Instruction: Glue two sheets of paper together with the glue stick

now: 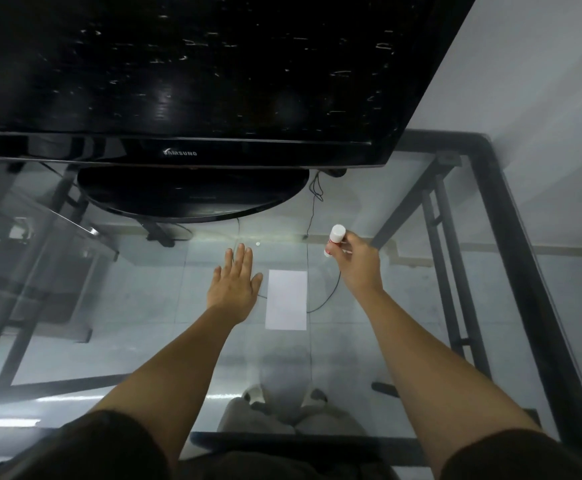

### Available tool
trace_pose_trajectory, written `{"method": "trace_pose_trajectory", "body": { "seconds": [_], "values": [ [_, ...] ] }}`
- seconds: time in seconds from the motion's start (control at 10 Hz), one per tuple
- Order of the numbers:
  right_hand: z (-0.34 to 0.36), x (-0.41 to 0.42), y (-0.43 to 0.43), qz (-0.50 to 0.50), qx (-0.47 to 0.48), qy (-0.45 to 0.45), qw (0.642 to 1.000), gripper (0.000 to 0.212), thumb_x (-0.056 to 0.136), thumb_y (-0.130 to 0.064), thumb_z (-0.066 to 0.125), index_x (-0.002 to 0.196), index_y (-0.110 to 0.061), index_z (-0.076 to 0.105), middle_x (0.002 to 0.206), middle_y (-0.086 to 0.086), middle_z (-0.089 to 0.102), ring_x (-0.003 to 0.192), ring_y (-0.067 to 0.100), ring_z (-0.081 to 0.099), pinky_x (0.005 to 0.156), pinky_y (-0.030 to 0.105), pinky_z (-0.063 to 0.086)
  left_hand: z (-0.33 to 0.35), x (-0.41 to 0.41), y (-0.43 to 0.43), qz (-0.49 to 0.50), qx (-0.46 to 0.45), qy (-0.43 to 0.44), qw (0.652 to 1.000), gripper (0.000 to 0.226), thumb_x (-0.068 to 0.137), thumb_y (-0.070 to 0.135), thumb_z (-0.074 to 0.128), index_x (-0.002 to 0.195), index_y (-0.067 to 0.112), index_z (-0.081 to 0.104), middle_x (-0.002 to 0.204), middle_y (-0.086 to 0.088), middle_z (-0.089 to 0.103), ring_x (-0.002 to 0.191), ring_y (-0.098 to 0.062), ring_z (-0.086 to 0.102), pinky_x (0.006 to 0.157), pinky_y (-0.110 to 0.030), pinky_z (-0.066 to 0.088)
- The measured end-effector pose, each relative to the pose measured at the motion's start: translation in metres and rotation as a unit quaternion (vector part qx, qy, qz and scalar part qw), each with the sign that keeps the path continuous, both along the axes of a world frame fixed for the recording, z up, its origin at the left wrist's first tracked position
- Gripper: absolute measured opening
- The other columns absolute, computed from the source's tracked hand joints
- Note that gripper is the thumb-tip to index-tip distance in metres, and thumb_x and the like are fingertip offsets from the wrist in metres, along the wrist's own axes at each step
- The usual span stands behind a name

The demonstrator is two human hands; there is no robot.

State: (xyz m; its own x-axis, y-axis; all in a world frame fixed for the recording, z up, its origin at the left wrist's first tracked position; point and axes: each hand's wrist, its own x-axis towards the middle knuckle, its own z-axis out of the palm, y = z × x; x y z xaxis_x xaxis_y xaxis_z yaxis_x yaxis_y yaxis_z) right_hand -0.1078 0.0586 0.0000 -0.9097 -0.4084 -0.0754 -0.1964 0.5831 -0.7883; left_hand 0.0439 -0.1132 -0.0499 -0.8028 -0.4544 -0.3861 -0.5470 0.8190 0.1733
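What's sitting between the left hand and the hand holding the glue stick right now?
In the head view, a white paper sheet lies on the glass table between the flat left hand and the right hand gripping the glue stick.

One head-worn wide-angle camera looks steeply down and forward from above the glass table point(421, 306), close over both outstretched forearms, with the television point(196, 81) filling the top of its view and the floor visible through the glass.
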Motion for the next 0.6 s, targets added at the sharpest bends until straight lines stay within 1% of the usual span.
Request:
{"method": "trace_pose_trajectory", "body": {
  "seconds": [0.1,0.2,0.3,0.4,0.5,0.6],
  "values": [
    [-0.003,0.0,0.0,0.008,0.012,0.007,1.0,0.024,0.086,-0.021,0.062,0.103,-0.005,0.063,0.103,0.011,0.069,0.096,0.021,0.064,0.08,0.028,0.048,0.001,0.0,0.0,-0.007,-0.01,-0.01,1.0,0.059,0.098,0.043,0.008,0.145,0.013,-0.013,0.157,-0.006,-0.016,0.143,-0.024,-0.015,0.116,-0.041,0.003],
    [-0.004,0.0,-0.001,0.007,0.022,0.016,1.0,0.025,0.086,-0.021,0.062,0.104,-0.004,0.062,0.104,0.013,0.068,0.098,0.022,0.064,0.083,0.032,0.05,0.0,0.0,0.001,-0.009,-0.017,-0.01,1.0,0.059,0.098,0.043,0.006,0.145,0.014,-0.015,0.156,-0.006,-0.017,0.142,-0.024,-0.016,0.116,-0.041,0.003],
    [0.001,-0.001,-0.003,0.014,0.055,0.011,0.998,0.029,0.085,-0.021,0.064,0.108,-0.004,0.06,0.107,0.013,0.067,0.101,0.025,0.062,0.086,0.037,0.05,0.0,0.0,0.0,-0.014,-0.021,-0.01,1.0,0.059,0.097,0.043,0.005,0.144,0.015,-0.016,0.156,-0.005,-0.019,0.142,-0.024,-0.017,0.116,-0.041,0.003],
    [0.002,-0.002,-0.001,0.046,0.097,0.019,0.994,0.039,0.083,-0.023,0.066,0.117,-0.006,0.055,0.114,0.013,0.063,0.108,0.026,0.058,0.09,0.036,0.048,-0.001,0.003,-0.002,-0.011,-0.012,-0.012,1.0,0.06,0.097,0.044,0.006,0.144,0.015,-0.016,0.156,-0.005,-0.018,0.142,-0.024,-0.016,0.116,-0.041,0.003],
    [0.006,-0.001,0.009,0.068,0.111,0.011,0.991,0.066,0.08,-0.027,0.067,0.137,-0.011,0.036,0.137,0.011,0.046,0.127,0.027,0.043,0.104,0.044,0.038,0.004,0.003,-0.005,-0.007,0.02,0.01,1.0,0.062,0.098,0.044,0.012,0.146,0.013,-0.012,0.157,-0.005,-0.014,0.143,-0.023,-0.013,0.116,-0.041,0.004],
    [0.018,0.001,0.014,0.056,0.102,0.018,0.993,0.077,0.078,-0.033,0.068,0.141,-0.016,0.027,0.146,0.007,0.036,0.133,0.025,0.034,0.108,0.046,0.031,0.015,0.001,-0.007,-0.019,0.029,0.04,0.999,0.062,0.098,0.044,0.014,0.146,0.013,-0.01,0.157,-0.005,-0.012,0.143,-0.022,-0.011,0.116,-0.041,0.005]
  ]
}}
